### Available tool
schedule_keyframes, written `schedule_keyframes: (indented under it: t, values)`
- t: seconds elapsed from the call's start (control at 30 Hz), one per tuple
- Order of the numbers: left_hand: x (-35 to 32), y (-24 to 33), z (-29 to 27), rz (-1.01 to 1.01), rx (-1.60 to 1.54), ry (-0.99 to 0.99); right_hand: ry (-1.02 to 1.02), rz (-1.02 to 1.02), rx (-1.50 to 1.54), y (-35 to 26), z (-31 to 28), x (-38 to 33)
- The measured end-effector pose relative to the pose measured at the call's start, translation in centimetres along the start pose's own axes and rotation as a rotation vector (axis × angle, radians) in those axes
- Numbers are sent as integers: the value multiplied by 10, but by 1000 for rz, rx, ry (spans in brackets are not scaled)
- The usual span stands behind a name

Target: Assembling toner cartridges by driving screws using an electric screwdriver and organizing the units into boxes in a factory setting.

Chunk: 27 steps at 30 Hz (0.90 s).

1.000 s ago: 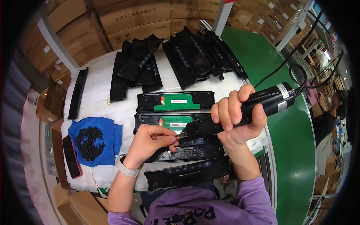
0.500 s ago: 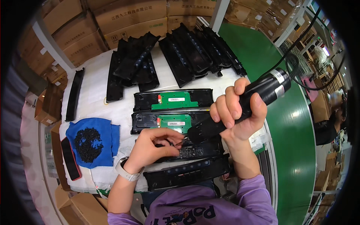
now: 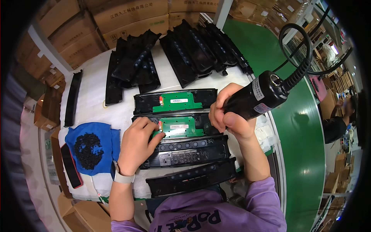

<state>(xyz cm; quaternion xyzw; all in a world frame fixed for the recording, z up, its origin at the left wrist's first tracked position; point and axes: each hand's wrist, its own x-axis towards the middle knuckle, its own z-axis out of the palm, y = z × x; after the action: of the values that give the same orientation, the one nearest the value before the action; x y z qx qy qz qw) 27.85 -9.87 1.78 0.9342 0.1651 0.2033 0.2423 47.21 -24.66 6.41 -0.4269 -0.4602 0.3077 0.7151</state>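
Right fingers (image 3: 228, 92) are gripping a black tool (image 3: 258, 97) near the right edge of the surface (image 3: 219, 82) — left fingers (image 3: 143, 124), parted, are touching a green board (image 3: 178, 127).

The worktable (image 3: 91, 92) is a light-topped bench covered with a thin white sheet. Behind it stands a wall of stacked brown cardboard cartons (image 3: 133, 19). Two pale metal uprights, one left (image 3: 50, 50) and one right (image 3: 223, 16), rise at the bench's rear. A glossy green surface (image 3: 297, 143) extends along the right side and reflects overhead light. Further brown cardboard boxes (image 3: 341, 162) occupy the far right. A bright white light (image 3: 335, 48) shows at upper right. An open brown carton (image 3: 87, 212) sits at lower left.
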Motion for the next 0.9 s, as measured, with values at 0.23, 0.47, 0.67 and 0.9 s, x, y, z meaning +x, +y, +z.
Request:
schedule_keyframes:
  t: [0.23, 0.47, 0.67, 0.9]
  values:
    - [1, -1, 1, 4, -5, -7, 15, -20, 7, 1, 1, 0]
    - [0, 0, 0, -7, 17, -36, -2, 44, -11, 3, 2, -6]
    - [1, 0, 0, 6, 19, -28, -173, 2, -132, 5, 6, -4]
    - [-2, 2, -3, -33, 9, -46, -161, -245, -409, 4, 13, -7]
